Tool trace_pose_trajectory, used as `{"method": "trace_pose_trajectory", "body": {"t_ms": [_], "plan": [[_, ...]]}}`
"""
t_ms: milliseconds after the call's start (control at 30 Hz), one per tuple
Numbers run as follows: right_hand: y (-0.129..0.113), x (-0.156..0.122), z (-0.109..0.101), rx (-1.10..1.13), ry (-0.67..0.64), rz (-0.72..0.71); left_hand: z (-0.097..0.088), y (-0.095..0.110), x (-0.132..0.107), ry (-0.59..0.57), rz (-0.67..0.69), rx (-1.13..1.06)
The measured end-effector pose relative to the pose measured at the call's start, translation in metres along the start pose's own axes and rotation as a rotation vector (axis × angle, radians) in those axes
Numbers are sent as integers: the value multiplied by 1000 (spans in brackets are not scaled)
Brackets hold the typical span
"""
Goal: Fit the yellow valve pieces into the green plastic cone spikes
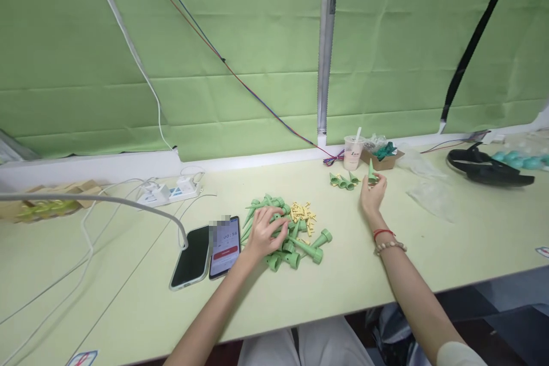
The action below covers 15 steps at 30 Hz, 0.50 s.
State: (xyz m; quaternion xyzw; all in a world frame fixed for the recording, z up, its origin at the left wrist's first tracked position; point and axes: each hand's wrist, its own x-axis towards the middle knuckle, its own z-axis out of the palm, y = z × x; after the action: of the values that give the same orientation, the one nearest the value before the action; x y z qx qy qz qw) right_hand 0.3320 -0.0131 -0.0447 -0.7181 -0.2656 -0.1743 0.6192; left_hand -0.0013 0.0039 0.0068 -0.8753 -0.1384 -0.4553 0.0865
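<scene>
A heap of green cone-shaped plastic spikes [295, 243] lies in the middle of the pale table, with small yellow pieces [302, 213] on its far side. My left hand [265, 231] rests on the heap's left part, fingers curled over a spike. My right hand [372, 193] reaches further out and pinches one green spike [371, 172], held upright beside a short row of green spikes [343, 180] standing on the table.
Two phones [210, 253] lie left of the heap, one showing a timer. A white power strip [169, 191] with cables sits behind them. A plastic cup [353, 151], a cardboard box [381, 157], clear bags [431, 194] and a black strap [486, 167] stand at the right.
</scene>
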Motion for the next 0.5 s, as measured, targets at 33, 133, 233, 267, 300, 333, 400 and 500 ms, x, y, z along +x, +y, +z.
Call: {"method": "trace_pose_trajectory", "body": {"t_ms": [33, 133, 233, 267, 300, 333, 400, 500], "plan": [[-12, -4, 0, 113, 3, -32, 1, 3, 1, -11, 0, -11], [-53, -28, 0, 326, -164, -154, 8, 15, 4, -62, -49, -47], [-90, -65, -5, 467, -477, -297, 15, 26, 5, -118, -201, -75], [-100, -78, -8, 517, -582, -302, 17, 28, 5, -156, -255, -94], [-108, -90, -11, 574, -674, -281, 19, 29, 5, -206, -300, -118], [-114, -100, -14, 627, -740, -234, 21, 28, 5, -255, -336, -148], [-122, -115, -19, 735, -877, -91, 24, 25, 4, -334, -403, -219], [-127, -125, -21, 914, -1031, 198, 28, 19, -1, -335, -595, -350]]}}
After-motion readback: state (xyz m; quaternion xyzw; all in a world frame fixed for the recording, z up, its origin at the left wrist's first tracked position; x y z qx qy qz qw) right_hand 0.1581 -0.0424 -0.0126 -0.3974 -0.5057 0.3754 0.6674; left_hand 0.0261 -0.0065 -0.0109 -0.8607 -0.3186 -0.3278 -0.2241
